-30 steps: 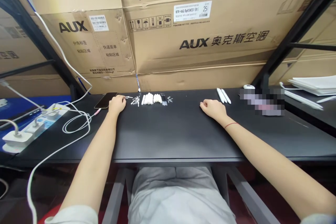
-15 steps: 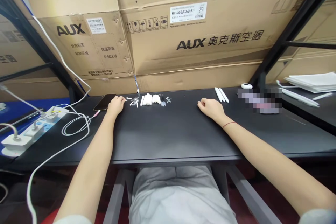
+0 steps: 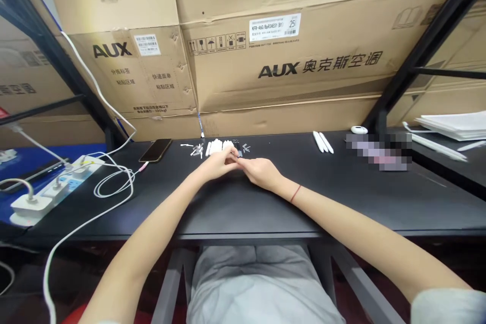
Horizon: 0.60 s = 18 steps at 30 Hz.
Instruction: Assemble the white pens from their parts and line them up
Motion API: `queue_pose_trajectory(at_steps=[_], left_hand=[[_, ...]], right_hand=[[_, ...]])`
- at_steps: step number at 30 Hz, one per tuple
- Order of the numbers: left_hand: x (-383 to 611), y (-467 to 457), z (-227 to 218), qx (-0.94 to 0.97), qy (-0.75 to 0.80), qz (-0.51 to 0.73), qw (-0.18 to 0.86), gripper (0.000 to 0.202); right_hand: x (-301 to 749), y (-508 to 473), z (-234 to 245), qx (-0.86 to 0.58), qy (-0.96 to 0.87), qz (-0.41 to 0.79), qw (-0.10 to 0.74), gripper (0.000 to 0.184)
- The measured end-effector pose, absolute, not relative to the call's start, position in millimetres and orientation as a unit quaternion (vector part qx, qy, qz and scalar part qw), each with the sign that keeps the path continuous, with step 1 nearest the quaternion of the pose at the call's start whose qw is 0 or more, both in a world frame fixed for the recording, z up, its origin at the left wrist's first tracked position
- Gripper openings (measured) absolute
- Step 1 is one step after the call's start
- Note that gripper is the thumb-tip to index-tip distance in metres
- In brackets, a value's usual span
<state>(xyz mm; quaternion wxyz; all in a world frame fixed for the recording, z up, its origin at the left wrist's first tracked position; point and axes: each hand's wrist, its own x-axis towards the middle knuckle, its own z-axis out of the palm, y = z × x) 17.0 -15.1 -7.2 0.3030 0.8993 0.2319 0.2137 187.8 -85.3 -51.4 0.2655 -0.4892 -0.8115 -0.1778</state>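
My left hand (image 3: 218, 164) and my right hand (image 3: 258, 171) meet at the fingertips on the black table (image 3: 288, 207), just in front of a row of small parts. Whether the fingertips pinch something is too small to tell. The hands partly hide white cylindrical pieces (image 3: 216, 147). Dark slim sticks (image 3: 238, 148) lie beside my fingertips, and small white and clear plastic pieces (image 3: 196, 151) lie further left. To the right lie white stylus-like pens (image 3: 322, 142). A smartphone (image 3: 155, 150) rests left of the row.
A white power strip (image 3: 64, 177) with plugs and looped white cables (image 3: 114, 182) lies at the left. Cardboard AUX boxes (image 3: 284, 68) stand behind the table. A blurred patch (image 3: 379, 152) covers part of the table. Stacked white sheets (image 3: 453, 127) lie on a surface at right.
Both hands have moved inward from their spread positions, the left to the right and the right to the left. They now meet in front of the row of parts.
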Motion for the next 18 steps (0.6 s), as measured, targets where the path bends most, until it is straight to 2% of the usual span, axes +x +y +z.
queue_pose_trajectory(at_steps=[3,6,8,13,18], left_hand=[[-3.3,-1.0,2.3,0.898,0.276,0.228,0.255,0.033],[-34.8,20.1,11.0,0.873,0.388,0.272,0.114,0.026],[-57.3,33.8,11.1,0.853,0.45,0.257,0.058,0.026],[-87.5,55.9,-5.3,0.84,0.499,0.212,0.021,0.026],[-77.8,62.6,-19.8,0.846,0.499,0.186,0.011,0.026]], right_hand=[[190.6,-88.6,-51.3,-0.517,-0.792,-0.155,0.285,0.026],[194.3,-91.1,-49.7,-0.559,-0.76,-0.11,0.313,0.026],[197.7,-91.7,-49.0,-0.575,-0.745,-0.071,0.329,0.024],[205.7,-91.4,-48.6,-0.58,-0.731,-0.007,0.361,0.022],[206.5,-90.7,-47.8,-0.582,-0.73,0.004,0.358,0.021]])
